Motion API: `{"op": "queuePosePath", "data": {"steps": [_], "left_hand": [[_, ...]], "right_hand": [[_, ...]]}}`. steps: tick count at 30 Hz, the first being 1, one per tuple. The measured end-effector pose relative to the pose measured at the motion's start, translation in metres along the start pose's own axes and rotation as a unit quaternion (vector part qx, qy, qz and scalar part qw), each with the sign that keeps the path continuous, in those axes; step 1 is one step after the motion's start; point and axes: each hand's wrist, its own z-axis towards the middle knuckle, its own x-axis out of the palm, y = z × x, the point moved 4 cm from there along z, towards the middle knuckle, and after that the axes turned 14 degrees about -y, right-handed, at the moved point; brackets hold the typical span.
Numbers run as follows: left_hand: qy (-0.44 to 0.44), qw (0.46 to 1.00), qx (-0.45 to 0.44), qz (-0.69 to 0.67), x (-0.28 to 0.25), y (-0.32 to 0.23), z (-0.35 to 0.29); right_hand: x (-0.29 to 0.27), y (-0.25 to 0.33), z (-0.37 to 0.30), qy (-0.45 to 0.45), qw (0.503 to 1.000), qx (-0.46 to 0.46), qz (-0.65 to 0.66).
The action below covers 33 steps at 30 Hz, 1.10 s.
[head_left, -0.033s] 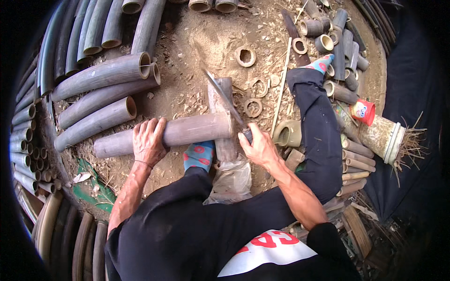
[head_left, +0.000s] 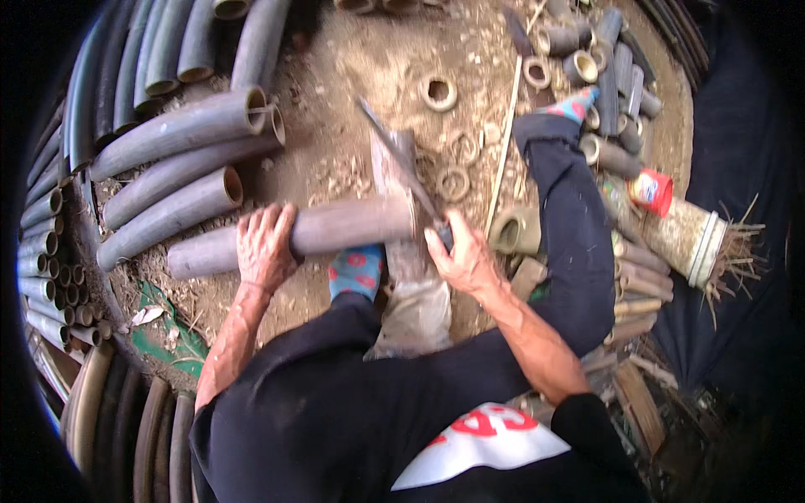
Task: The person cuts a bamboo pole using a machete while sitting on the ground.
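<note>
Bamboo tube (head_left: 352, 226) laid crosswise over log (head_left: 409, 265), right end supported there, remainder extending left of log. Tube grasped from above by left hand (head_left: 267, 245), left of log. Handle of long-bladed tool (head_left: 397, 158) clasped in right hand (head_left: 464, 260), just right of log; blade slanted above log, contact with tube end not discernible. Bamboo rings (head_left: 452, 92) scattered right of log; plastic bag (head_left: 417, 308) seen at log's near end.

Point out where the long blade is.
In the head view, the long blade is near the centre, slanting up and left from the right hand, beside the right end of the bamboo tube.
</note>
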Motion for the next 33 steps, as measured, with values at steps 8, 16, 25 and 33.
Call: {"op": "queuePosePath", "data": {"steps": [8, 16, 25, 33], "left_hand": [[0.005, 1.000, -0.008, 0.001, 0.001, 0.000, 0.001], [-0.046, 0.998, 0.009, 0.031, 0.000, -0.005, -0.009], [-0.096, 0.994, -0.006, 0.056, 0.005, -0.008, -0.023], [-0.121, 0.988, 0.011, 0.090, 0.008, -0.009, -0.028]], "right_hand": [[0.016, -0.025, 0.008, 0.033, 0.995, 0.008, -0.093], [-0.009, 0.036, -0.004, -0.173, 0.960, -0.201, 0.089], [-0.016, 0.048, 0.003, -0.144, 0.970, -0.166, 0.108], [0.003, 0.003, 0.007, 0.001, 1.000, 0.014, 0.015]]}}
